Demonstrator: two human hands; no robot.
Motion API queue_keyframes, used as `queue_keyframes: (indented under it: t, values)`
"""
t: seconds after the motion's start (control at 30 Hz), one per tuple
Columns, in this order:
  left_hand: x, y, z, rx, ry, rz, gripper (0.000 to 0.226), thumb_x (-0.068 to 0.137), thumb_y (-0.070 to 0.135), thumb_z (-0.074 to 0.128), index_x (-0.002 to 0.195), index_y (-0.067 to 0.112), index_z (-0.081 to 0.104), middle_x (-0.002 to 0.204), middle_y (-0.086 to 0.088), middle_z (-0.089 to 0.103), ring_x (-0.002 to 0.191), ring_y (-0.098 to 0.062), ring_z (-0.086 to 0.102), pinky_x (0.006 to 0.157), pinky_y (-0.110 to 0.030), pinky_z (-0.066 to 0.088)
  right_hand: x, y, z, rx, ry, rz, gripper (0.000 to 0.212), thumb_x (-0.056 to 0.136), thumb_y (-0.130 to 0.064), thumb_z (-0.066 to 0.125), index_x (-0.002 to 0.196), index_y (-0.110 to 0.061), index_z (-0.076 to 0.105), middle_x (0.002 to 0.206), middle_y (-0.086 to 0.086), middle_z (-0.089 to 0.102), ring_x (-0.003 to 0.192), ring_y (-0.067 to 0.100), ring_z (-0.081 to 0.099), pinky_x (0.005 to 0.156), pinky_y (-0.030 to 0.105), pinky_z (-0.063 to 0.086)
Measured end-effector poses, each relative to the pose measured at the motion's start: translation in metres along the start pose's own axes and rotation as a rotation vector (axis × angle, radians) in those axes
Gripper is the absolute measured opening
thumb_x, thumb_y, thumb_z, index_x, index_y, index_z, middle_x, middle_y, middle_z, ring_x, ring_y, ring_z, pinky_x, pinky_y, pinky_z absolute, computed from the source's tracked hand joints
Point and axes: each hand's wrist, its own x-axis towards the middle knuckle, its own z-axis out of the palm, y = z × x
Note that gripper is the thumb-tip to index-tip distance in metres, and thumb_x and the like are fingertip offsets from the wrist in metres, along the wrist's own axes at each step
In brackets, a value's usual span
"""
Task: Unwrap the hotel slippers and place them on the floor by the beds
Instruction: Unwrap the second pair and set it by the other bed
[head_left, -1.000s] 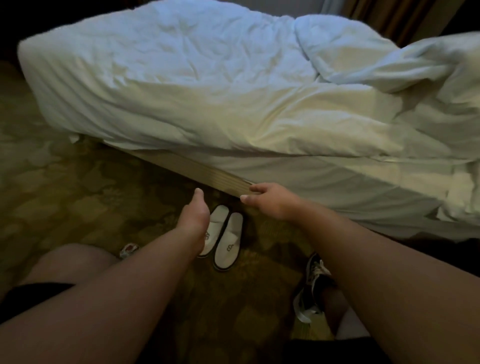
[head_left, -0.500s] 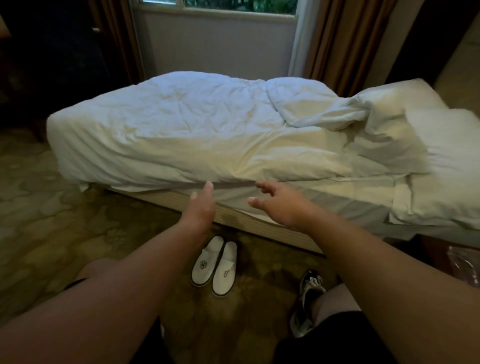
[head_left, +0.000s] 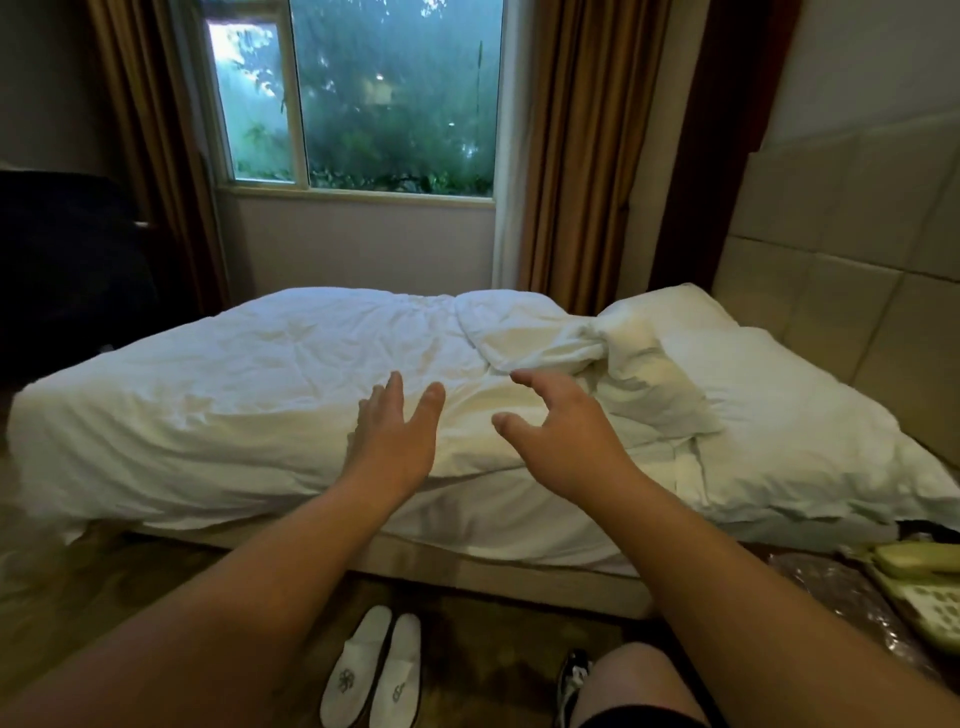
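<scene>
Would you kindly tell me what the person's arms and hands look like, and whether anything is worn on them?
The left hand and right hand are bare: no gloves, and no rings or watch show. The left forearm and right forearm are bare too, with no sleeves in view. Lower down, black shorts and a black-and-white sneaker show.

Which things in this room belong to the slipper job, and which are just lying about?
Job in hand:
white slippers, side by side on the carpet
bed beside them
left hand and right hand, both holding nothing

Just lying about:
telephone
pillow
curtains
window
</scene>
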Motion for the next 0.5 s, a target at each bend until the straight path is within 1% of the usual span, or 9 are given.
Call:
queue_keyframes:
  t: [0.17,0.23,0.3,0.4,0.5]
  values:
    - [-0.005,0.038,0.001,0.050,-0.011,0.103,0.073,0.096,0.068,0.025,0.158,0.035,0.008,0.169,0.004,0.003,0.154,-0.021,-0.001,0.123,-0.047,0.004,-0.002,-0.011,-0.040,-0.069,0.139,-0.071,0.056,0.082,-0.047,0.062,0.135,-0.033,0.050,0.139,-0.010,0.050,0.127,0.013,0.046,0.109,0.043,0.037]
    - [-0.009,0.052,0.005,0.079,-0.022,0.144,0.076,0.092,0.071,0.022,0.158,0.037,0.005,0.169,0.005,0.000,0.154,-0.022,-0.001,0.122,-0.047,0.005,-0.004,-0.011,-0.054,-0.145,0.195,-0.095,0.056,0.082,-0.048,0.060,0.135,-0.033,0.050,0.141,-0.009,0.050,0.130,0.013,0.044,0.112,0.045,0.033]
    - [-0.013,0.066,0.010,0.083,-0.035,0.191,0.085,0.084,0.076,0.018,0.158,0.037,0.005,0.168,0.006,-0.001,0.154,-0.021,-0.002,0.122,-0.046,0.006,-0.006,-0.010,-0.067,-0.225,0.236,-0.098,0.057,0.082,-0.050,0.058,0.137,-0.034,0.049,0.143,-0.010,0.048,0.133,0.013,0.040,0.114,0.047,0.027]
    - [-0.019,0.083,0.022,0.070,-0.044,0.255,0.094,0.076,0.081,0.016,0.158,0.037,0.004,0.168,0.007,-0.001,0.154,-0.018,-0.004,0.122,-0.044,0.005,-0.011,-0.004,-0.088,-0.287,0.262,-0.074,0.058,0.084,-0.052,0.057,0.138,-0.036,0.046,0.146,-0.010,0.045,0.135,0.013,0.038,0.117,0.047,0.021]
    - [-0.025,0.098,0.035,0.078,-0.059,0.309,0.092,0.078,0.081,0.017,0.158,0.038,0.004,0.168,0.007,-0.002,0.154,-0.018,-0.005,0.121,-0.044,0.005,-0.018,0.005,-0.109,-0.325,0.270,-0.050,0.059,0.085,-0.053,0.056,0.140,-0.036,0.044,0.148,-0.010,0.043,0.136,0.013,0.036,0.119,0.049,0.015]
